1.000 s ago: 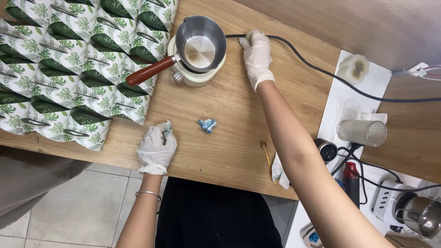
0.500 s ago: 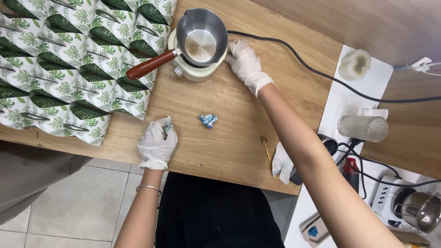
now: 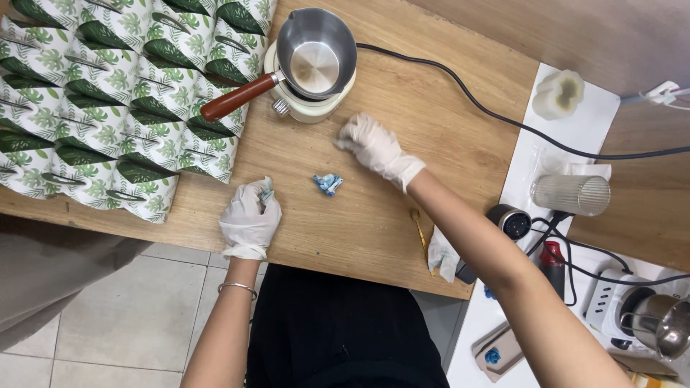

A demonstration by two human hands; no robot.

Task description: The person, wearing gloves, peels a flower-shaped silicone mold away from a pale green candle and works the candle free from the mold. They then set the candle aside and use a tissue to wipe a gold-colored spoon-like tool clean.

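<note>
Leaf-printed paper cups (image 3: 108, 93) crowd the wooden table (image 3: 431, 115) at ten o'clock, beside a steel melting pot (image 3: 316, 54) with a wooden handle on its cream heater (image 3: 305, 108). Since a second ago the right hand (image 3: 375, 147) has left the heater and come back toward the centre, fingers loosely curled, holding nothing. The left hand (image 3: 249, 215) stays fisted on a bluish scrap (image 3: 267, 191) at seven o'clock. A crumpled blue piece (image 3: 328, 184) lies between the hands.

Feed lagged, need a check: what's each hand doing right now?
Left hand: closed on a small blue piece.
Right hand: empty, fingers loosely curled, above the table.
</note>
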